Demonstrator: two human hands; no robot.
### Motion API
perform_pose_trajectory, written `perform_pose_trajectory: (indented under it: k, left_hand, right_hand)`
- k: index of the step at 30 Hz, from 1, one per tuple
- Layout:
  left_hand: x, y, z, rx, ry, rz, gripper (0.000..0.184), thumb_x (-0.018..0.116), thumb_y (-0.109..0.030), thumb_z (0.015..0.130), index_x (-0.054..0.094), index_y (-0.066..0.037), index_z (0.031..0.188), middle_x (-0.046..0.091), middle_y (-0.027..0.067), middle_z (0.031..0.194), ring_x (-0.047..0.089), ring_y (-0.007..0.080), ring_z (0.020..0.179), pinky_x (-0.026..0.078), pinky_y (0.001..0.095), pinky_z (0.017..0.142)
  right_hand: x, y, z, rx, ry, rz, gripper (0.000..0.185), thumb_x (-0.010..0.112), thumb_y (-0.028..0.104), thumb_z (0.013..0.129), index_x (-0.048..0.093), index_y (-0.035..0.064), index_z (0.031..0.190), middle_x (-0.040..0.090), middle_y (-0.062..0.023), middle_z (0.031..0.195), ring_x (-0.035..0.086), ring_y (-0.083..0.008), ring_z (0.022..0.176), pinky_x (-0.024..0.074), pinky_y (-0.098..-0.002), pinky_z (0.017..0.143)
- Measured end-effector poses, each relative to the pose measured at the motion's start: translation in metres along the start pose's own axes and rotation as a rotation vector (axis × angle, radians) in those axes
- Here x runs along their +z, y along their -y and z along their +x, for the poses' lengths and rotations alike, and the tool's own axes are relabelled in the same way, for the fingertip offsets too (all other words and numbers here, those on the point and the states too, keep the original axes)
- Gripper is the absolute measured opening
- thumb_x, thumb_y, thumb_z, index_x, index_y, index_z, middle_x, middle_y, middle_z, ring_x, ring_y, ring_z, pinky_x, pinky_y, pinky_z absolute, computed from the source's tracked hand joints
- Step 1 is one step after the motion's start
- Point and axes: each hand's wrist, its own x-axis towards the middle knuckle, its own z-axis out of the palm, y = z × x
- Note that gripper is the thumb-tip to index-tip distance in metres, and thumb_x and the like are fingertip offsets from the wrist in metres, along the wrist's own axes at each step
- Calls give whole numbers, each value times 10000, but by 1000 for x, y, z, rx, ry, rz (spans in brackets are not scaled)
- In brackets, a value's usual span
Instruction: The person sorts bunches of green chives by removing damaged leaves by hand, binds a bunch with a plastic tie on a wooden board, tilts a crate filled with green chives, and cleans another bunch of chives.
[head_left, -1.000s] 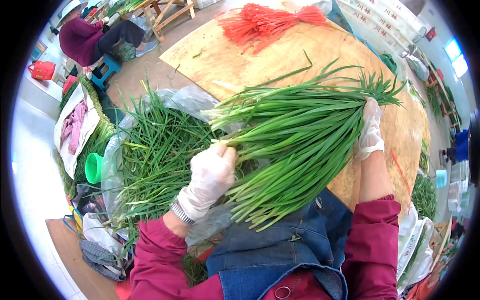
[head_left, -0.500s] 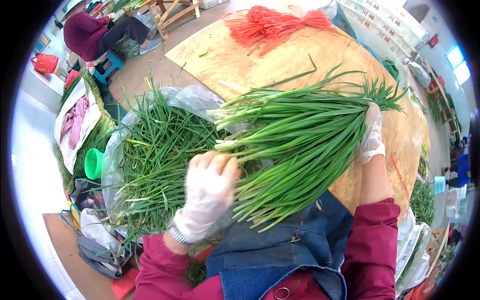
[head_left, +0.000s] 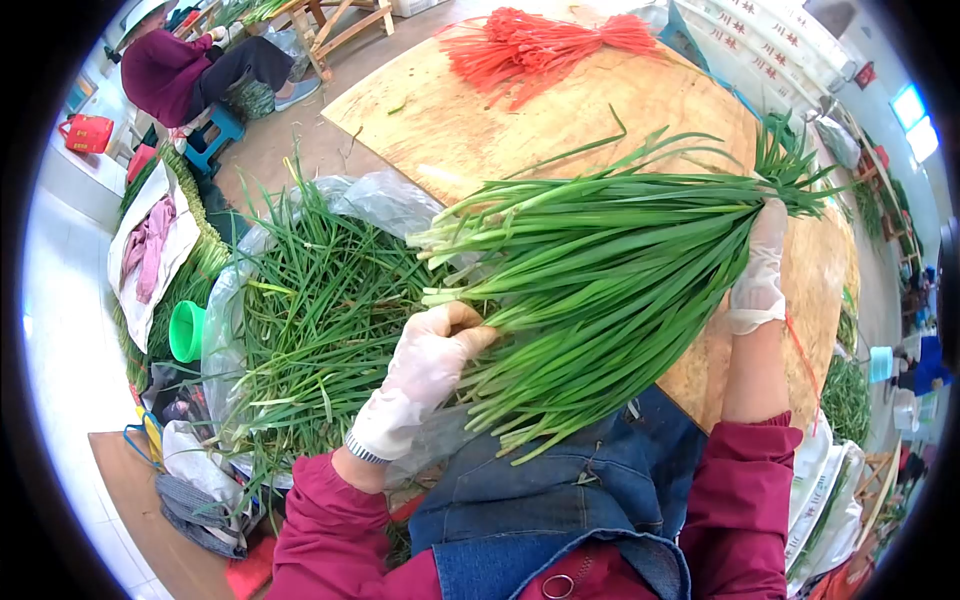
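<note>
A large bunch of long green stalks (head_left: 620, 250) spreads over the wooden board, pale ends to the left, leaf tips to the right. My right hand (head_left: 765, 260), in a thin clear glove, is wrapped round the bunch near its leafy tips. At the pale ends, my left hand (head_left: 432, 360), gloved with thumb and forefinger bare, is closed with the fingertips together on the stalk ends. Left of it, loose green stalks (head_left: 320, 310) fill a clear plastic bag (head_left: 222, 350).
Red strips (head_left: 540, 50) lie on the far part of the wooden board (head_left: 440, 120). A green cup (head_left: 187, 331) stands left of the bag. At the back left a person (head_left: 175, 75) sits on a blue stool (head_left: 212, 138). A pink cloth (head_left: 148, 250) lies on white sheeting.
My right hand has shifted right with the leafy end of the bunch. My left hand dipped down and away from the stalks, then came back to their pale ends.
</note>
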Motion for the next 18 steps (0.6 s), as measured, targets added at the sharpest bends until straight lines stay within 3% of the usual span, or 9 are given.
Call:
perform_pose_trajectory:
  k: [5,8,11,13,15,18]
  left_hand:
    - [-2,6,-10,-139,-17,-281,142,614,-119,839,651,18,845,595,11,688,431,50,558,326,200,516]
    - [-2,13,-23,-155,-106,-317,125,613,-99,826,644,21,845,600,29,684,458,61,566,350,198,529]
    - [0,28,-36,-159,-135,-421,131,618,-96,820,643,28,857,595,32,674,478,76,571,371,209,539]
    - [-10,27,-45,-179,-184,-259,143,618,-117,828,644,19,868,589,17,681,483,82,576,384,221,528]
    - [-25,40,-47,114,-460,106,109,615,-89,839,637,14,864,588,28,684,497,107,585,407,248,546]
    - [-38,32,-37,546,-562,479,67,643,-15,776,648,-34,840,588,92,727,556,222,670,440,320,610]
  right_hand:
    - [28,10,-24,-24,27,72,171,568,239,827,577,81,763,611,-71,676,588,-215,560,518,-338,556]
    - [31,4,-23,-7,-38,42,218,498,206,841,582,5,844,614,-113,736,599,-236,598,521,-340,562]
    - [29,-10,-20,49,18,92,204,505,201,834,578,12,854,610,-110,739,596,-236,599,522,-342,564]
    - [22,-19,-14,77,7,80,191,515,204,831,570,24,863,608,-103,744,598,-237,627,524,-351,588]
    - [20,-22,-11,94,10,73,189,518,208,833,566,28,866,608,-102,748,600,-241,644,525,-360,602]
    - [26,-19,-26,156,38,113,171,541,211,829,561,42,834,601,-102,732,595,-242,625,526,-362,594]
